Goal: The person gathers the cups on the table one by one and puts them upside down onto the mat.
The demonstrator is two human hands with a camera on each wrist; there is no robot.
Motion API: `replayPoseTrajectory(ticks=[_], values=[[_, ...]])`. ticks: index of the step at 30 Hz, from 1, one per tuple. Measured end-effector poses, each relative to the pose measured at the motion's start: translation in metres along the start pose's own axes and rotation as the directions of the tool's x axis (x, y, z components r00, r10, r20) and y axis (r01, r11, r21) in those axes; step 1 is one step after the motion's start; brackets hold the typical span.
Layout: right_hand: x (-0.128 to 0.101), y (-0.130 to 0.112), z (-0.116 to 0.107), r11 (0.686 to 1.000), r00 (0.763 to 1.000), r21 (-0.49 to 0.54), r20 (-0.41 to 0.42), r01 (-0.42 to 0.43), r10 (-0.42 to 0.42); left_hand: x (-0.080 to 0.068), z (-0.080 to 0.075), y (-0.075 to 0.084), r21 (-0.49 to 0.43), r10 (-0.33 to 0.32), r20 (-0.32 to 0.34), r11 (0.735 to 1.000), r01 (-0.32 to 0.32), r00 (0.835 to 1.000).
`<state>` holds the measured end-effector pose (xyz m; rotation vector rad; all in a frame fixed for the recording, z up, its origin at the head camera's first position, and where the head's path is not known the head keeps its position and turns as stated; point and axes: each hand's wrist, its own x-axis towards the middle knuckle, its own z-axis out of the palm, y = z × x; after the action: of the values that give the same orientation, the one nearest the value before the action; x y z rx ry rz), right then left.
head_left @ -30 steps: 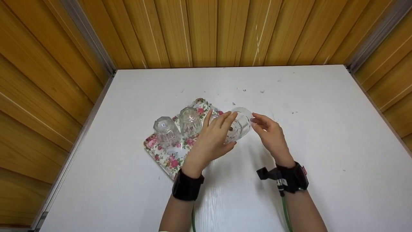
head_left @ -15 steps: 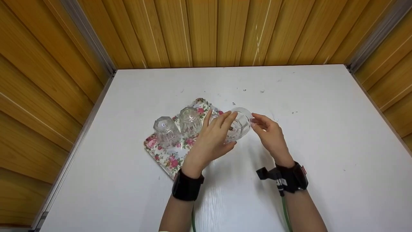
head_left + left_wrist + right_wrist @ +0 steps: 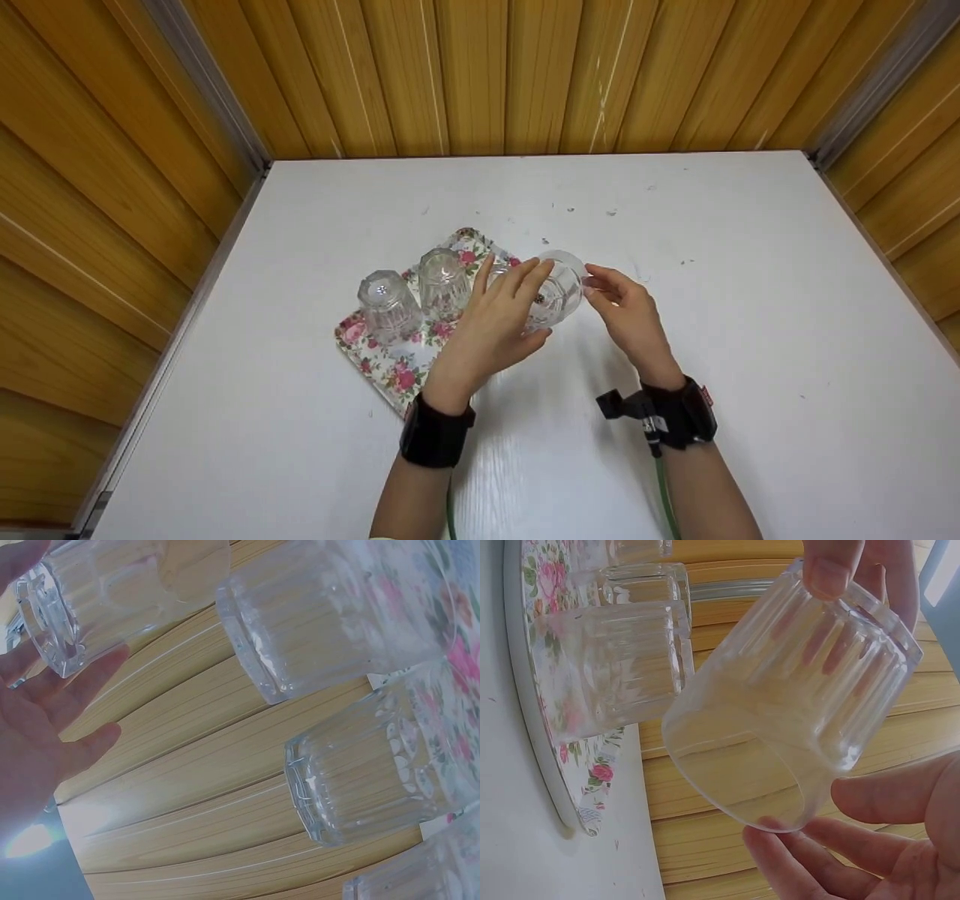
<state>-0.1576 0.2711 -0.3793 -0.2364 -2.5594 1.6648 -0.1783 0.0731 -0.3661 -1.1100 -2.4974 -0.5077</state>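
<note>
A clear faceted drinking glass is held tilted above the table, just right of the floral tray. My left hand grips it around the base, thumb on one side and fingers on the other. At the rim, my right hand pinches the glass between thumb and fingertips. Upside down on the tray stand a glass at the left and another glass beside it. A third upturned glass is mostly hidden behind my left hand in the head view.
The white table carries the tray left of centre, with a few small dark marks behind it. Wood-patterned panels enclose the table at the back and both sides. A green cable runs from the right wrist band.
</note>
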Motion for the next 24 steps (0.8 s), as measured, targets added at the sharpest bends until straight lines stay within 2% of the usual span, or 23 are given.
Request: replayPoseTrajectory(ticks=[24], values=[[-0.0002,0.0014,0.0022,0.999,1.000,-0.035,0.013,0.016,-0.016,-0.0008,-0.0052,0.0011,0.014,-0.001,0.010,1.000,0.000,1.000]])
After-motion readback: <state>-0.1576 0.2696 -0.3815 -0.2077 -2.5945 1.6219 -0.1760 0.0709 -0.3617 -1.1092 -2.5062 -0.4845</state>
